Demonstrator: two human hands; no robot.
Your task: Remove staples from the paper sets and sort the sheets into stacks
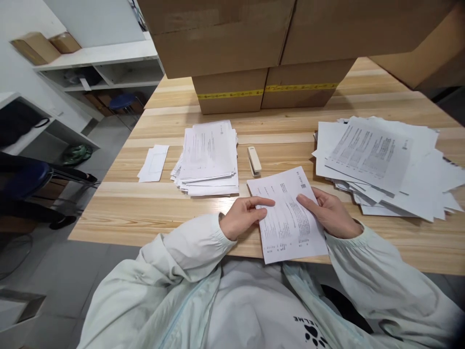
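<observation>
A printed sheet of paper [286, 228] lies tilted at the table's front edge, its lower end past the edge. My right hand [332, 213] grips its right side, thumb on top and fingers behind. My left hand [245, 215] is over the left side, index finger and thumb apart above the print; its other fingers are mostly hidden. A cream stapler [254, 161] lies just beyond the sheet. To the left is a stack of printed papers [209, 150], and on the right a looser, messier pile of papers [374, 150].
Large cardboard boxes [232, 39] are stacked at the back of the wooden table [145, 208]. Small white paper slips [153, 164] lie at the left. Beyond the table are white shelves [119, 53] and a blue stool [123, 101]. Another person's legs [32, 203] show at far left.
</observation>
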